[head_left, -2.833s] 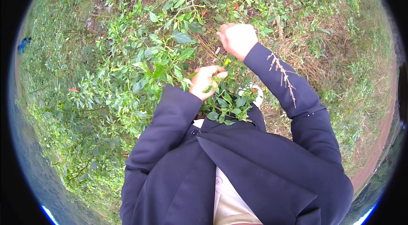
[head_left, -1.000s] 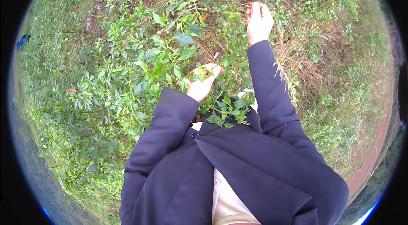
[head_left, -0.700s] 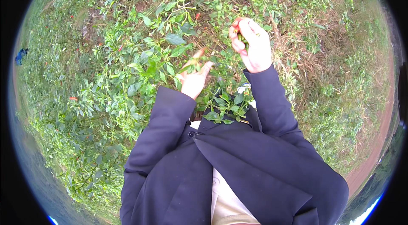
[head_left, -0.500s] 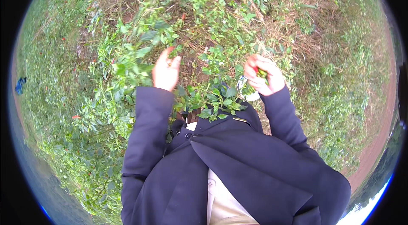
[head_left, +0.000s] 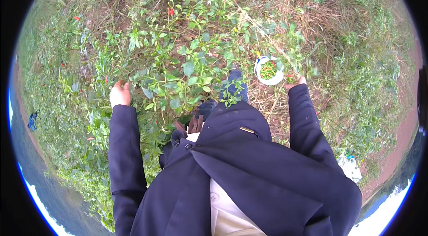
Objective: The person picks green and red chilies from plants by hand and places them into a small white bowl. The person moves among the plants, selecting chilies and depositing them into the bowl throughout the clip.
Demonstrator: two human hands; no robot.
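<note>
My left hand [head_left: 120, 94] is at the left among the pepper plants, its fingers curled at the leaves; what they grip, if anything, is hidden. Just beyond it shows a small red chili pepper [head_left: 106, 79]. My right hand [head_left: 296, 83] is closed, with red and green chili peppers [head_left: 290, 76] showing at its fingers. Left of that hand, close but apart, a white bucket [head_left: 279, 78] stands on the dry grass. Small green chili peppers [head_left: 268, 72] with some red ones lie in it.
Leafy pepper plants [head_left: 189, 68] spread before my legs, with a red pepper [head_left: 171, 11] farther off. A dry stalk [head_left: 267, 35] slants across toward the bucket. A white bag-like thing [head_left: 350, 167] lies at the right, a blue object [head_left: 32, 121] far left.
My hands have moved apart, the left one leftward and the right one rightward and lower. The bucket, mostly hidden before, now shows with its peppers. The view has shifted.
</note>
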